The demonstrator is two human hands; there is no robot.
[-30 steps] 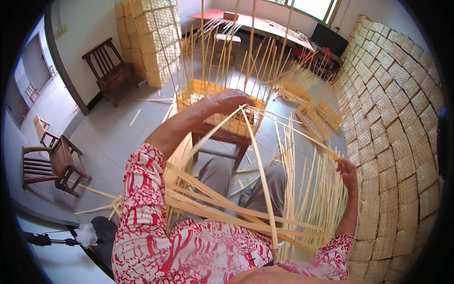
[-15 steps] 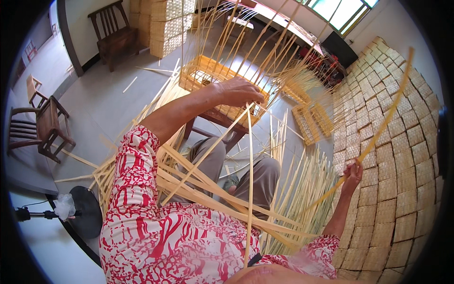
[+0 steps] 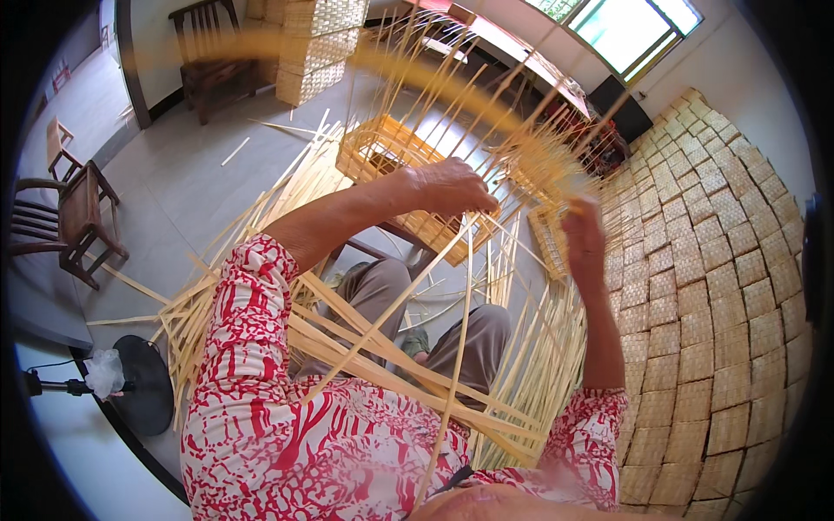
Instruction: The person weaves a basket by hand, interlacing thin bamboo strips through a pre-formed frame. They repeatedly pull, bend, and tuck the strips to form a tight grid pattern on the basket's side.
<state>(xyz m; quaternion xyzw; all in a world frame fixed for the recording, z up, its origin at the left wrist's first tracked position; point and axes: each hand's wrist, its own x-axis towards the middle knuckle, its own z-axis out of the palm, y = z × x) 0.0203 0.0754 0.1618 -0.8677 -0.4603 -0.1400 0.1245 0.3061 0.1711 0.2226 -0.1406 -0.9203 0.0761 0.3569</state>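
A half-woven yellow bamboo basket point(image 3: 369, 141) with tall upright stakes rests on a wooden stool. My left hand point(image 3: 456, 187) is closed on thin pale strips point(image 3: 469, 286) at the basket's near right edge; the strips trail down over my legs. My right hand point(image 3: 580, 221) is raised right of the basket, closed on a long yellow strip point(image 3: 365, 65) that sweeps blurred across the top of the view. Loose wide pale strips point(image 3: 339, 334) lie across my lap.
Wooden chairs point(image 3: 87, 217) stand at left, near a black round stand point(image 3: 143, 395). Stacked woven squares point(image 3: 695, 304) fill the right side. Behind are a pile of woven boxes point(image 3: 308, 61), a long table point(image 3: 556, 87) and more baskets point(image 3: 547, 239). Cut strips point(image 3: 234, 152) litter the floor.
My right hand has swung up and leftward from the right side, sweeping the yellow strip across the stakes. My left hand stays at the basket's edge, slightly lower in view.
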